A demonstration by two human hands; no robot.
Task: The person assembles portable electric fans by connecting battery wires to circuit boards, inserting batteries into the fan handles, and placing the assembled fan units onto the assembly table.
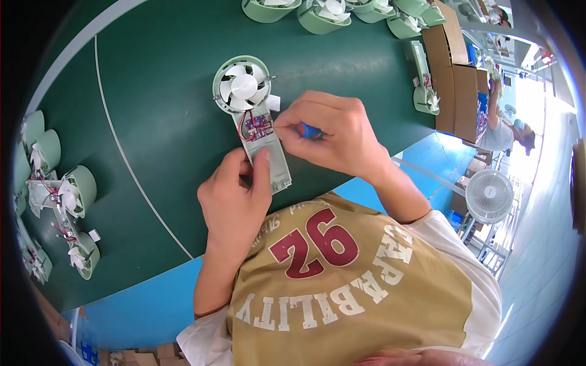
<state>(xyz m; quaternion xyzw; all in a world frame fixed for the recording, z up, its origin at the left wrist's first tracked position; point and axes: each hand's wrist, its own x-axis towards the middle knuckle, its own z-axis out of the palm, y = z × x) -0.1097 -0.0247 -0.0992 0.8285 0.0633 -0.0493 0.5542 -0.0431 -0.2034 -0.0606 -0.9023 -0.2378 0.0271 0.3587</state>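
Observation:
A light green handheld fan housing [278,163] lies open on the green table, its round head pointing away from me. White fan blades [244,87] fill the head, and red and black wires run down to a small purple circuit board [259,127] in the handle. My left hand [231,198] grips the lower handle between thumb and fingers. My right hand [342,131] is closed around a small screwdriver [310,130] with a blue and red handle, its tip at the board's right edge. A small white part [274,103] sticks out beside the board.
Several green fan units [323,15] stand along the far edge, and more fan assemblies [76,192] are grouped at the left. One fan half [422,79] lies near a cardboard box [455,85] at the right. Beyond it are a co-worker [503,131] and a white standing fan [489,196].

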